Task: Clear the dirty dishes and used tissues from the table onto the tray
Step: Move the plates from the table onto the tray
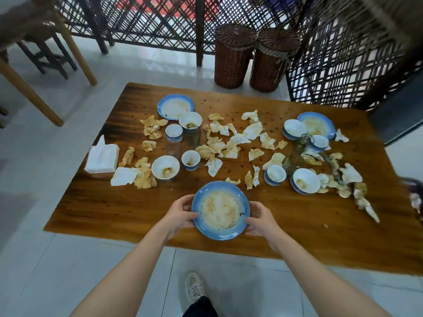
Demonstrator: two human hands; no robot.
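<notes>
The left hand (180, 213) and the right hand (258, 219) held the blue plate (220, 210) between them; each hand had its fingers curled around the rim, one at each side. The plate was stained with sauce and was above the near part of the wooden table (103, 213); whether it rested on the wood or was a little lifted, I could not tell. Just beyond the left hand stood a white bowl (165, 167) and a small cup (190, 159); further to the left of that hand lay a tissue box (103, 159). Beyond the right hand stood another dirty bowl (305, 180); crumpled used tissues (229, 143) were scattered over the table beyond both hands, among more dishes.
</notes>
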